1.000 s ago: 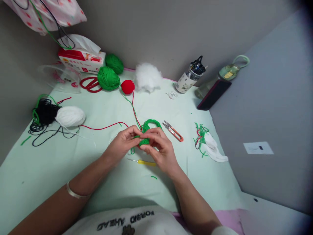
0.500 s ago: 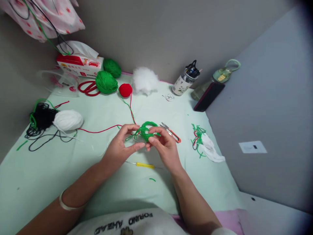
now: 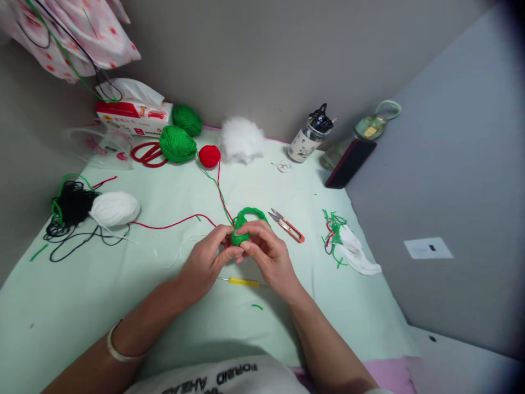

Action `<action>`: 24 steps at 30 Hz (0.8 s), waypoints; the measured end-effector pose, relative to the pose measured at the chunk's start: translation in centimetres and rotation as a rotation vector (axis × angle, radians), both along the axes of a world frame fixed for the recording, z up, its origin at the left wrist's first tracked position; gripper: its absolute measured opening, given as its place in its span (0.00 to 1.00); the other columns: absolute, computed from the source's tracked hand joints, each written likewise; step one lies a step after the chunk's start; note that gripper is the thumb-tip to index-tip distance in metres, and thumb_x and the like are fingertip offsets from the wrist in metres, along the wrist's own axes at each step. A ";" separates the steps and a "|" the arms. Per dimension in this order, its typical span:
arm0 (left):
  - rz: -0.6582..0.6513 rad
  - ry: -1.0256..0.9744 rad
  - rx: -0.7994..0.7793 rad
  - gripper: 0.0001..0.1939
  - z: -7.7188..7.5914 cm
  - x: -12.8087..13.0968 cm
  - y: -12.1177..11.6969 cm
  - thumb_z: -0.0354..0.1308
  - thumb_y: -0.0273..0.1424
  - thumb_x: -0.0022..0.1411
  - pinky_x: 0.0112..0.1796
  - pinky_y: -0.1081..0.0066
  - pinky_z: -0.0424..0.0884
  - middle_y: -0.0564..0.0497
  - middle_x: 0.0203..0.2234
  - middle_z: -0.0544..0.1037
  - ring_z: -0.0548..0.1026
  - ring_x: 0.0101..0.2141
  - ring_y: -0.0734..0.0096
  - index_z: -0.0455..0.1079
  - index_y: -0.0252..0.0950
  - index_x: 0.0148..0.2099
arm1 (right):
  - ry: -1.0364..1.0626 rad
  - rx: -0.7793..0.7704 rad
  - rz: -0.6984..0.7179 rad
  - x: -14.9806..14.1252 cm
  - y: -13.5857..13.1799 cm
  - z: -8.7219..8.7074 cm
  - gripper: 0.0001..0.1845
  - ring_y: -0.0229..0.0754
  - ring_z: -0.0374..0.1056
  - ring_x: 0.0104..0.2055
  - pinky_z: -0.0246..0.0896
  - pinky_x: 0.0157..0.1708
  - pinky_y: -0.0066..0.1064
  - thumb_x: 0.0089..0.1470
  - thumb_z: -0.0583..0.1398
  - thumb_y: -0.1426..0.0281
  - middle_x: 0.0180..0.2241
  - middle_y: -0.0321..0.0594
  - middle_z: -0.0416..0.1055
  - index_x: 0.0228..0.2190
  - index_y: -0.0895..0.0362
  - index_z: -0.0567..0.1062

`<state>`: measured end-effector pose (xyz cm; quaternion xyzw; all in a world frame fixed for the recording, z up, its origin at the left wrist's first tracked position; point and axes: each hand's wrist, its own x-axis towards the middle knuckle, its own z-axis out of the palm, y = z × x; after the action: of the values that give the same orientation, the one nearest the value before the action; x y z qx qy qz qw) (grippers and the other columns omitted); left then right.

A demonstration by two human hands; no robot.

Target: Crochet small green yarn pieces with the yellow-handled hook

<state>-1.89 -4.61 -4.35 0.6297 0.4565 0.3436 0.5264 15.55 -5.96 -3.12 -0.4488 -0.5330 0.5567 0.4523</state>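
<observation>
Between my hands is a green crocheted piece (image 3: pixel 240 239) with a small ring shape, and a loop of green yarn (image 3: pixel 251 211) curves up behind it. My left hand (image 3: pixel 209 257) pinches its left edge with thumb and fingers closed. My right hand (image 3: pixel 266 254) grips the right side, thumb below and fingers over the top. Red and green strands run from the piece back to the yarn balls. Just below the hands lies a crochet hook (image 3: pixel 244 282) with a yellow handle. Orange thread snips (image 3: pixel 287 225) rest to the right of the piece.
Green yarn balls (image 3: pixel 178 144), a red yarn ball (image 3: pixel 209 156), white stuffing (image 3: pixel 243 140) and red-handled scissors (image 3: pixel 148 155) sit at the back. White yarn (image 3: pixel 115 208) and black yarn (image 3: pixel 74 202) lie left. Yarn scraps (image 3: pixel 334 227), a phone (image 3: pixel 351 163) and a pen jar (image 3: pixel 305 143) are on the right.
My left hand has moved in and closed on the green piece, where its thumb and fingers were apart before. Both hands are slightly lower, and the snips show fully.
</observation>
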 end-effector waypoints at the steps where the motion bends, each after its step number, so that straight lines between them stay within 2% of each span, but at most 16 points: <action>1: 0.007 0.024 0.017 0.10 -0.1 -0.1 0.0 0.57 0.42 0.68 0.37 0.66 0.68 0.53 0.30 0.77 0.74 0.33 0.63 0.69 0.41 0.42 | -0.015 0.012 0.008 0.1 0.0 -0.1 0.13 0.38 0.72 0.35 0.80 0.36 0.37 0.63 0.63 0.57 0.46 0.42 0.68 0.43 0.51 0.78; 5: 0.010 0.031 0.054 0.11 -0.4 -0.1 -0.2 0.57 0.42 0.69 0.36 0.66 0.68 0.53 0.31 0.75 0.73 0.33 0.64 0.69 0.41 0.40 | -0.059 0.023 0.019 0.3 -0.2 -0.4 0.13 0.41 0.72 0.39 0.81 0.36 0.37 0.65 0.61 0.57 0.47 0.44 0.68 0.44 0.50 0.78; 10: -0.034 -0.082 0.006 0.12 -0.4 0.6 -1.0 0.51 0.41 0.74 0.34 0.67 0.67 0.54 0.26 0.73 0.72 0.30 0.65 0.66 0.41 0.38 | 0.003 -0.004 0.009 -0.2 -0.6 -0.2 0.11 0.35 0.73 0.30 0.78 0.30 0.34 0.66 0.60 0.58 0.44 0.40 0.65 0.39 0.52 0.77; 13: -0.018 -0.178 -0.068 0.12 -0.3 1.1 -1.4 0.53 0.40 0.73 0.32 0.68 0.67 0.55 0.26 0.73 0.72 0.28 0.67 0.66 0.41 0.37 | -0.041 -0.010 0.000 -0.5 -0.7 0.0 0.14 0.33 0.72 0.27 0.73 0.25 0.30 0.68 0.58 0.57 0.42 0.39 0.64 0.37 0.54 0.75; 17: 0.010 -0.326 -0.212 0.11 -0.4 1.7 -1.4 0.56 0.42 0.71 0.33 0.68 0.70 0.55 0.26 0.74 0.73 0.28 0.68 0.66 0.40 0.39 | -0.107 0.005 -0.035 -0.3 -0.7 0.1 0.16 0.31 0.68 0.25 0.73 0.28 0.31 0.67 0.59 0.55 0.42 0.40 0.65 0.35 0.54 0.76; 20: 0.001 -0.391 -0.249 0.13 -0.4 1.9 -1.3 0.59 0.43 0.70 0.37 0.66 0.72 0.54 0.28 0.75 0.75 0.31 0.67 0.67 0.39 0.42 | -0.064 0.008 -0.061 -0.1 -0.5 0.1 0.15 0.30 0.68 0.23 0.73 0.26 0.32 0.66 0.61 0.56 0.44 0.40 0.64 0.34 0.54 0.77; 24: 0.015 -0.450 -0.305 0.12 -0.3 2.1 -1.4 0.60 0.41 0.69 0.35 0.68 0.71 0.56 0.26 0.74 0.74 0.29 0.70 0.68 0.38 0.41 | -0.008 0.023 -0.082 -0.4 -0.5 0.0 0.12 0.29 0.70 0.22 0.72 0.23 0.30 0.65 0.62 0.59 0.42 0.37 0.63 0.35 0.54 0.78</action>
<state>0.21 -5.99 -4.69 0.4477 0.3792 0.4059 0.7007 15.13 -6.45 -3.08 -0.4674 -0.5224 0.5299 0.4774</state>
